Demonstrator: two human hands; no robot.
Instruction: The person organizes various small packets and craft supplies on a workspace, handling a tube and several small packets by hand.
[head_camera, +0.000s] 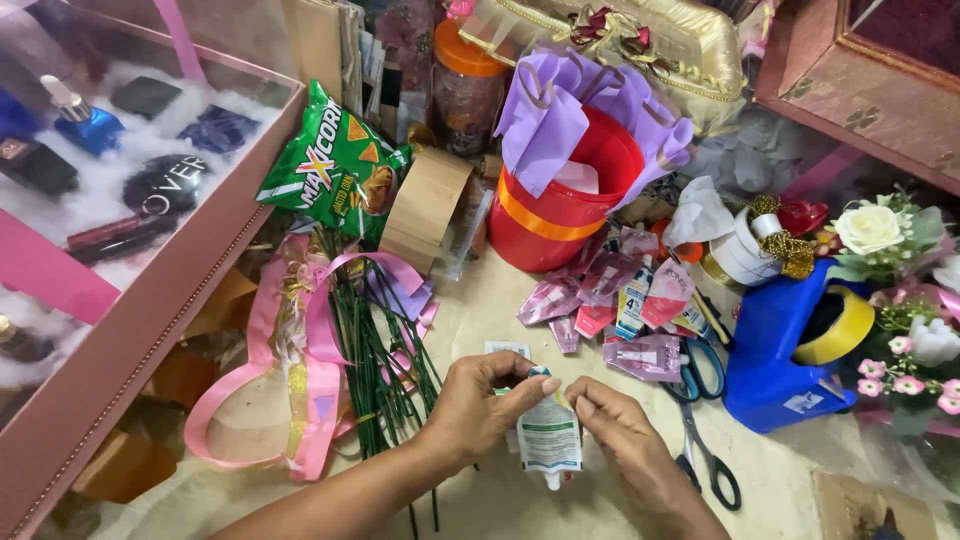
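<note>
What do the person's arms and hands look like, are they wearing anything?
Both are bare: the left hand and right hand wear no gloves, and no rings, watch or bracelets show. The forearms are uncovered, with no sleeves in view. Fingernails are short and unpainted.

A small glossy plastic sachet catches light. The red bucket is smooth, shiny plastic, with matt purple paper in it. The pink ribbon looks satiny. The scissors have metal blades and blue plastic handles. The snack bag is glossy foil.
</note>
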